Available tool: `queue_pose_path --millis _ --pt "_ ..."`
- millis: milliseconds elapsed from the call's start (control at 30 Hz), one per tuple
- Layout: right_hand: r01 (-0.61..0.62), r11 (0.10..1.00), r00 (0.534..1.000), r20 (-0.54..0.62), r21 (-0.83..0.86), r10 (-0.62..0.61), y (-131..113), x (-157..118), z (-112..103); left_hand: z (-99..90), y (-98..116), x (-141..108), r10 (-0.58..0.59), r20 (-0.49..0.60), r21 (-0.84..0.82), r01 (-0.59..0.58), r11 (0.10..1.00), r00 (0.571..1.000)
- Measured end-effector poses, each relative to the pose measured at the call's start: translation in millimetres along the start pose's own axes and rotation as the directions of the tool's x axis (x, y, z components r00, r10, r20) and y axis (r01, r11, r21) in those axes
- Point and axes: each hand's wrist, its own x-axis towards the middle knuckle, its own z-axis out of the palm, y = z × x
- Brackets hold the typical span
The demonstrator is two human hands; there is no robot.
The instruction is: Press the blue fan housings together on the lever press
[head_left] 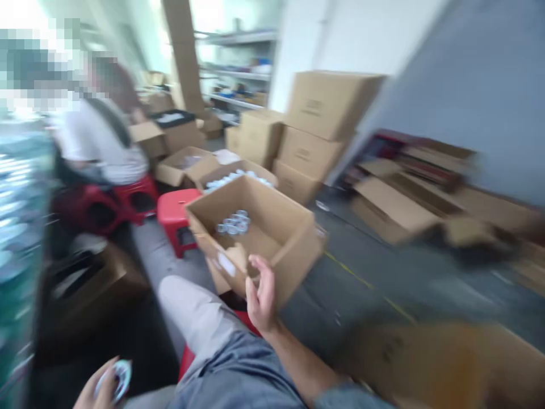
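At the lower left, my left hand (97, 392) grips a round disc (122, 379), pale blue and white with dark openings in its face. My right hand (261, 295) is at the near corner of an open cardboard box (293, 238), with thumb and curled fingers apart and nothing visible between them. Whether it touches the box edge I cannot tell. Several small pale round pieces (234, 222) lie in a cluster on the bottom of that box.
Behind the box stands another carton holding many pale pieces (232, 180). A red stool (176, 207) is beside it. To the left, a blurred table (17, 267) carries rows of round items. A seated person (102, 136), stacked cartons (315, 153) and flattened cardboard (395, 199) surround the floor.
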Motion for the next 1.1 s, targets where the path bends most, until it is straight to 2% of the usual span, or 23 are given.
queue_pose_path --millis 33,67,100,167,267,300,367,433,467,500,567,633,667,700,733,767,867,1000,1100 --pt "0.017 0.996 0.983 0.18 0.092 -0.033 -10 -11 15 -3.5 -2 -15 -0.044 -0.051 -0.086 0.04 0.996 0.998" --pt "0.003 0.986 0.935 0.35 0.168 -0.063 -18 -20 30 -5.2 -1 -30 -0.071 -0.067 -0.193 0.057 0.979 0.995" --pt "-0.018 0.975 0.865 0.493 0.22 -0.095 -22 -27 45 -5.6 3 -45 -0.097 -0.056 -0.265 0.079 0.961 0.994" --pt "-0.036 0.959 0.718 0.674 0.282 -0.171 -29 -38 83 -6.4 13 -67 -0.104 -0.069 -0.374 0.071 0.925 0.992" --pt "-0.021 0.923 0.512 0.797 0.384 -0.32 -54 -58 150 -16.4 16 -91 -0.094 -0.179 -0.402 0.014 0.916 0.979" --pt "-0.012 0.901 0.439 0.811 0.435 -0.386 -67 -67 169 -21.0 13 -101 -0.119 -0.244 -0.396 0.013 0.918 0.962" --pt "-0.001 0.831 0.302 0.792 0.556 -0.53 -96 -86 197 -28.9 2 -129 -0.204 -0.385 -0.4 0.037 0.916 0.9" --pt "-0.01 0.725 0.177 0.715 0.689 -0.676 -126 -104 209 -35.0 -11 -163 -0.302 -0.511 -0.421 0.072 0.904 0.805" --pt "-0.027 0.658 0.114 0.656 0.752 -0.746 -140 -114 211 -37.9 -19 -180 -0.35 -0.573 -0.428 0.092 0.899 0.741" --pt "-0.054 0.585 0.047 0.587 0.81 -0.808 -153 -125 210 -41.2 -27 -196 -0.396 -0.635 -0.432 0.12 0.894 0.663" --pt "-0.126 0.446 -0.098 0.436 0.886 -0.895 -177 -150 205 -49.6 -42 -222 -0.481 -0.739 -0.44 0.202 0.875 0.471" --pt "-0.176 0.358 -0.241 0.312 0.917 -0.919 -196 -178 197 -59.9 -57 -235 -0.522 -0.802 -0.447 0.288 0.847 0.291" --pt "-0.182 0.33 -0.301 0.267 0.926 -0.915 -204 -191 194 -65.1 -64 -237 -0.514 -0.825 -0.432 0.327 0.841 0.233" --pt "-0.18 0.307 -0.35 0.231 0.935 -0.908 -209 -203 191 -69.9 -71 -236 -0.487 -0.849 -0.396 0.366 0.842 0.203" --pt "-0.178 0.286 -0.385 0.201 0.942 -0.901 -212 -212 190 -73.9 -77 -233 -0.447 -0.873 -0.343 0.406 0.847 0.195" --pt "-0.184 0.267 -0.404 0.174 0.946 -0.898 -212 -219 190 -76.6 -83 -230 -0.403 -0.892 -0.282 0.444 0.85 0.205" --pt "-0.262 0.237 -0.41 0.114 0.936 -0.905 -203 -224 199 -75.9 -88 -225 -0.329 -0.901 -0.14 0.527 0.838 0.284" --pt "-0.332 0.261 -0.396 0.117 0.906 -0.911 -184 -208 218 -62.7 -76 -235 -0.363 -0.843 -0.059 0.601 0.797 0.398" --pt "-0.363 0.278 -0.435 0.102 0.889 -0.895 -179 -198 225 -58.6 -64 -241 -0.413 -0.811 -0.056 0.648 0.76 0.414"
